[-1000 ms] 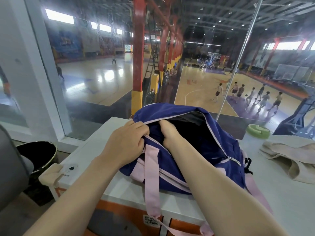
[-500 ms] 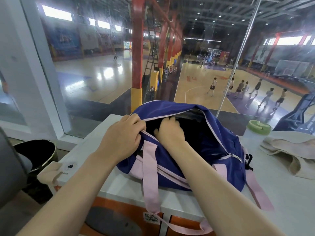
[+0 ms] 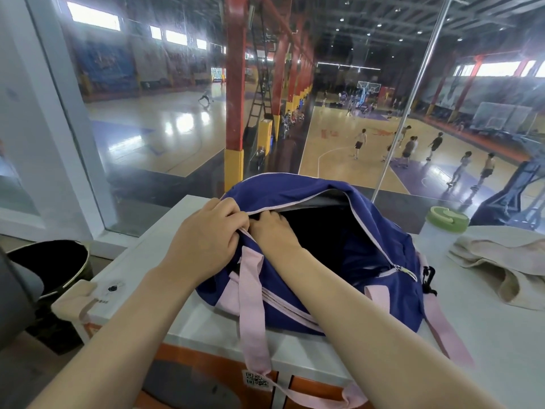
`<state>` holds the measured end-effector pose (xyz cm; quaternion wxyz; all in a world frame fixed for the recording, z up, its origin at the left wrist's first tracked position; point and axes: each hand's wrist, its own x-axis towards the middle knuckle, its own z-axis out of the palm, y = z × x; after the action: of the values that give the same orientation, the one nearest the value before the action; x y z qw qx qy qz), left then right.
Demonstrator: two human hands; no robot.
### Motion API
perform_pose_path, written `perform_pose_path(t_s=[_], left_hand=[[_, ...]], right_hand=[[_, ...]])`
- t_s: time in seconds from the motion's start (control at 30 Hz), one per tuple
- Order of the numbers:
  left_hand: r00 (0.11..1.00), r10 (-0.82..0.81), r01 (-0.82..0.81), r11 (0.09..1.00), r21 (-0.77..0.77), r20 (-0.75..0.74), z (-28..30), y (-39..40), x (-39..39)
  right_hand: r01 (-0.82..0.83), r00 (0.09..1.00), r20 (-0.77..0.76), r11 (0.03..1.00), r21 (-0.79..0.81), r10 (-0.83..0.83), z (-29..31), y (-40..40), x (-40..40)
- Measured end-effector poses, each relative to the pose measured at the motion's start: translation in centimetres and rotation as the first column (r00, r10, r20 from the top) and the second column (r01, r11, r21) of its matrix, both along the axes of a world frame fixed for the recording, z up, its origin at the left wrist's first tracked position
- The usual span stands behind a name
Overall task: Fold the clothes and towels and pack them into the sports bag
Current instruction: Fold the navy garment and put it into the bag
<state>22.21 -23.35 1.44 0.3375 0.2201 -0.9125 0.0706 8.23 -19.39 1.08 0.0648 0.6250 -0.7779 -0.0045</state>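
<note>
A soft navy-blue fabric sports bag with pale pink straps sits on a white countertop, its zipped mouth gaping open and dark inside. Its long axis runs from near left to far right. The left hand is clenched on the bag's left end, bunching cloth at the zip's start. The right hand, just beside it, dips its curled fingers into the opening; what they grasp, if anything, is hidden. To the bag's right lies a crumpled beige towel and a clear bottle with a green lid. The bag looks light and floppy, likely to sag unless held by its rim or straps.
</note>
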Motion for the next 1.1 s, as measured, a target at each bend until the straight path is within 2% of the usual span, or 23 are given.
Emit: perform_pose_path(t_s=[0.1, 0.2, 0.3, 0.4, 0.5, 0.6, 0.73, 0.87, 1.0, 1.1], left_hand=[[0.998, 0.010, -0.012, 0.999, 0.048, 0.058, 0.3, -0.9, -0.6], [0.993, 0.083, -0.092, 0.989, 0.115, 0.082, 0.8, -1.9, -2.0], [0.980, 0.153, -0.161, 0.986, 0.051, 0.123, 1.0, -2.7, -3.1], [0.934, 0.225, -0.227, 0.974, -0.024, 0.278, 1.1, -2.9, -4.0], [0.869, 0.307, -0.331, 0.944, -0.005, 0.389, 1.3, -2.9, -4.8], [0.829, 0.355, -0.396, 0.918, 0.005, 0.431, 1.7, -2.9, -5.3], [0.884, 0.304, -0.339, 0.940, 0.040, 0.354, 3.2, -3.1, -5.1], [0.863, 0.202, -0.299, 0.943, 0.146, 0.463, 4.4, -3.7, -4.6], [0.815, 0.103, -0.301, 0.917, 0.263, 0.571, 4.4, -3.5, -4.4], [0.806, 0.111, -0.297, 0.926, 0.235, 0.581, 3.9, -3.3, -3.9]], right_hand=[[0.036, 0.999, -0.029, 0.999, -0.020, -0.037, -0.6, 0.7, 0.4], [0.047, 0.999, 0.005, 0.997, -0.069, -0.047, -0.8, 1.0, 0.5], [0.067, 0.998, 0.032, 0.989, -0.134, -0.063, -1.4, 0.8, 0.1], [0.032, 0.998, 0.057, 0.997, -0.066, -0.029, -2.0, 0.0, -0.7], [0.003, 0.990, 0.142, 1.000, 0.022, -0.006, -1.6, -0.4, -1.3], [0.000, 0.970, 0.239, 0.990, 0.144, -0.035, -1.1, -0.6, -1.5], [-0.010, 0.968, 0.243, 0.961, 0.275, -0.059, -0.4, -0.9, -1.8], [0.016, 0.977, 0.192, 0.936, 0.351, -0.089, -0.9, -1.9, -1.5], [0.051, 0.989, 0.115, 0.936, 0.348, -0.097, -2.3, -2.2, -0.6], [0.003, 0.974, 0.214, 0.953, 0.302, -0.071, -2.2, -1.6, -1.1]])
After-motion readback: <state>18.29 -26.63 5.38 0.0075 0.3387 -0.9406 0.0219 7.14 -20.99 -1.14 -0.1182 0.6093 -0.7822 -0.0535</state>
